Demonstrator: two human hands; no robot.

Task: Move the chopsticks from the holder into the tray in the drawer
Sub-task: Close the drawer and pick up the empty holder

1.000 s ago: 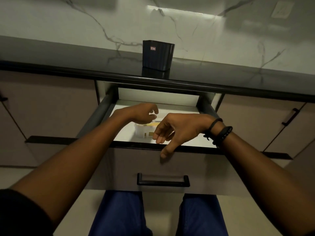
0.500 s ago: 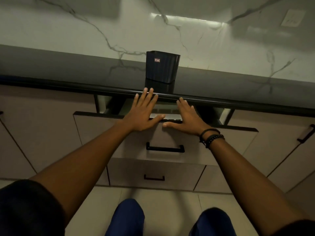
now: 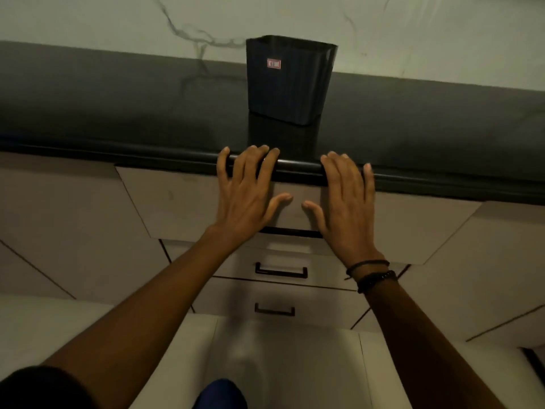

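Note:
The black ribbed holder (image 3: 290, 81) stands on the dark counter, straight ahead near the wall; no chopsticks show above its rim. The top drawer (image 3: 177, 202) is pushed in, so the tray and chopsticks inside are hidden. My left hand (image 3: 247, 193) and my right hand (image 3: 345, 202) lie flat on the drawer front, fingers spread, fingertips reaching the counter's front edge. Neither hand holds anything. Dark bracelets circle my right wrist.
The dark counter (image 3: 118, 113) runs left to right under a marbled white wall. Below the top drawer are two more drawers with black handles (image 3: 281, 271). Beige cabinet doors flank them. My blue-clad knee shows at the bottom.
A second ago the drawer stood open with both hands over the tray. Both hands have since pushed it shut, and I have come closer to the counter.

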